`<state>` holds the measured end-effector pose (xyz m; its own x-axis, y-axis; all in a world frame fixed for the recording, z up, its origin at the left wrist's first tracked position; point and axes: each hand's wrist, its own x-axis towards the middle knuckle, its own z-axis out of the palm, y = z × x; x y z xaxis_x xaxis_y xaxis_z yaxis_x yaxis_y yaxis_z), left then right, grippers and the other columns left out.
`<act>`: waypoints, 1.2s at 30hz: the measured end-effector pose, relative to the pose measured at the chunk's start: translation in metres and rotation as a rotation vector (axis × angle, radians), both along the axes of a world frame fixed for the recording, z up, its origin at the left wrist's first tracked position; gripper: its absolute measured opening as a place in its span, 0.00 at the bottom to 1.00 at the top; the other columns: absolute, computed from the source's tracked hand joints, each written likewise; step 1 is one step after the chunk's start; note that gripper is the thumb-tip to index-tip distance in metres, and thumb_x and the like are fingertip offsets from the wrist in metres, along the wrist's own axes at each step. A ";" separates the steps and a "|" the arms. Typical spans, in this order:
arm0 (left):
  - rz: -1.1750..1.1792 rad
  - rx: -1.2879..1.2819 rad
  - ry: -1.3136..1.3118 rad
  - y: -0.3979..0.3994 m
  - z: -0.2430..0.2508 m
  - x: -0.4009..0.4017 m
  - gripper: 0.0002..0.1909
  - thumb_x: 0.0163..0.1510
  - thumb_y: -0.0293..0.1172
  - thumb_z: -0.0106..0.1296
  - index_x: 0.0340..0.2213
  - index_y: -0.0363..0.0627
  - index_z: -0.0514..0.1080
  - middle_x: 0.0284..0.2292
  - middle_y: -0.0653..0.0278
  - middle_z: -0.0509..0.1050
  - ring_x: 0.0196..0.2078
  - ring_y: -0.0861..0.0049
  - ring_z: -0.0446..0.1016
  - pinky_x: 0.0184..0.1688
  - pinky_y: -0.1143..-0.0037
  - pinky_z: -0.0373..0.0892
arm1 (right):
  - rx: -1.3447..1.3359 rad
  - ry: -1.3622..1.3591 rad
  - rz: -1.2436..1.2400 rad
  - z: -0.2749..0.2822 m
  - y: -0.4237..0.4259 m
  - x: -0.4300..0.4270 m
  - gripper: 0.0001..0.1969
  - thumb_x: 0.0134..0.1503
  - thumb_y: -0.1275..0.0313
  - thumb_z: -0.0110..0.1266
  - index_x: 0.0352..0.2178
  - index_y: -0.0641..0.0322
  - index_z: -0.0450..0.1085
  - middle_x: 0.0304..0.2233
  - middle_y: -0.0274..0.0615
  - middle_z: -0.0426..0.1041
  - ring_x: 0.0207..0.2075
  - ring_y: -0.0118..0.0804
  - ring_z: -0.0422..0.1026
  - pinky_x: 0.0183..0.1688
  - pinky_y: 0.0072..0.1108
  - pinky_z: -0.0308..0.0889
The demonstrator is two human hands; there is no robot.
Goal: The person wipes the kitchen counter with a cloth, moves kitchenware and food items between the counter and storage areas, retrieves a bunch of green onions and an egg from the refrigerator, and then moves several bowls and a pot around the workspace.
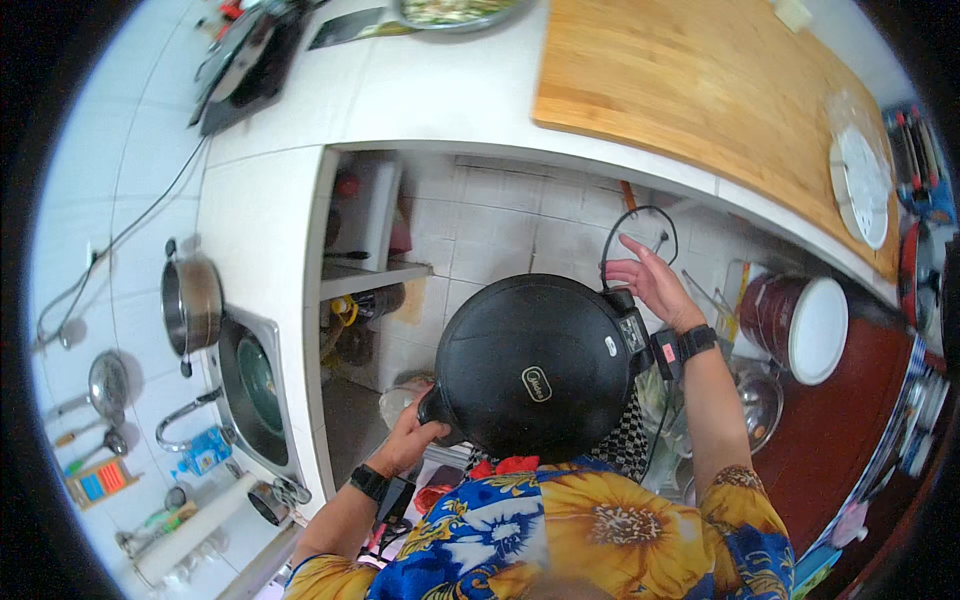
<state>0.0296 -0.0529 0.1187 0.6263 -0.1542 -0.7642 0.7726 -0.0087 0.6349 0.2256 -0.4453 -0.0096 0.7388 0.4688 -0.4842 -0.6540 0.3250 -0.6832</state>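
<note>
A round black Midea electric griddle (517, 337), its lid closed, is held in front of my body above the floor. My left hand (409, 441) grips the front handle, thumb on top. Near the hinge end, my right hand (658, 289) is spread with its fingers apart, beside the black power cord (616, 221). The cord rises from the hinge and loops behind the fingers; whether a fingertip touches it is unclear. A label with writing sits near the hinge.
The white counter (442, 86) curves ahead, carrying a wooden board (675, 75). On the left are a sink (277, 405) and a steel pot (196, 304). A maroon bucket with a white lid (817, 330) lies right of my right hand. Shelves (375, 277) stand under the counter.
</note>
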 end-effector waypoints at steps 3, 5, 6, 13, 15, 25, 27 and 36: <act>0.027 0.014 -0.024 0.023 0.015 -0.014 0.32 0.43 0.18 0.46 0.53 0.39 0.57 0.39 0.69 0.69 0.40 0.84 0.65 0.45 0.81 0.61 | 0.069 -0.014 0.131 0.023 0.041 0.018 0.24 0.59 0.61 0.43 0.54 0.60 0.53 0.45 0.46 0.69 0.45 0.36 0.69 0.43 0.24 0.64; 0.057 0.041 -0.031 0.034 0.026 -0.027 0.33 0.43 0.18 0.46 0.54 0.39 0.55 0.40 0.69 0.68 0.41 0.83 0.65 0.46 0.81 0.61 | -0.003 -0.050 0.141 0.042 0.061 0.015 0.23 0.59 0.62 0.43 0.53 0.61 0.55 0.44 0.45 0.69 0.43 0.36 0.70 0.42 0.24 0.64; 0.094 0.010 -0.056 0.037 0.031 -0.033 0.34 0.43 0.18 0.46 0.55 0.39 0.54 0.41 0.68 0.68 0.42 0.83 0.65 0.47 0.81 0.61 | 0.031 -0.099 0.125 0.051 0.071 0.012 0.23 0.59 0.63 0.43 0.53 0.60 0.55 0.43 0.44 0.70 0.43 0.35 0.70 0.42 0.24 0.64; 0.276 -0.059 -0.126 0.071 0.103 -0.045 0.29 0.44 0.18 0.45 0.51 0.37 0.59 0.40 0.64 0.70 0.42 0.80 0.68 0.47 0.78 0.64 | -0.028 -0.237 0.102 0.151 0.148 0.030 0.22 0.60 0.66 0.41 0.54 0.64 0.54 0.45 0.45 0.68 0.45 0.35 0.69 0.42 0.22 0.63; 0.348 -0.040 -0.109 0.091 0.120 -0.044 0.26 0.45 0.18 0.44 0.49 0.35 0.60 0.39 0.61 0.71 0.40 0.77 0.70 0.46 0.77 0.66 | 0.009 -0.320 0.120 0.175 0.181 0.046 0.21 0.61 0.66 0.39 0.54 0.65 0.55 0.46 0.45 0.68 0.46 0.34 0.69 0.43 0.21 0.63; 0.714 -0.161 -0.313 0.190 0.121 -0.027 0.27 0.44 0.16 0.41 0.50 0.36 0.61 0.40 0.62 0.71 0.42 0.78 0.69 0.46 0.78 0.64 | -0.029 -0.483 0.304 0.235 0.358 0.124 0.21 0.62 0.64 0.37 0.52 0.66 0.58 0.43 0.46 0.70 0.44 0.33 0.70 0.42 0.20 0.65; 0.730 -0.136 -0.323 0.213 0.107 -0.021 0.27 0.44 0.17 0.42 0.49 0.36 0.61 0.39 0.64 0.70 0.40 0.79 0.69 0.45 0.78 0.64 | -0.048 -0.529 0.344 0.248 0.396 0.140 0.20 0.62 0.64 0.37 0.51 0.65 0.59 0.42 0.46 0.70 0.43 0.33 0.69 0.43 0.20 0.65; 0.914 -0.239 -0.296 0.267 0.090 0.016 0.23 0.43 0.21 0.46 0.44 0.36 0.62 0.38 0.64 0.70 0.39 0.76 0.70 0.43 0.73 0.68 | -0.145 -0.596 0.563 0.237 0.519 0.202 0.19 0.62 0.65 0.38 0.50 0.65 0.62 0.40 0.44 0.71 0.41 0.31 0.69 0.47 0.21 0.63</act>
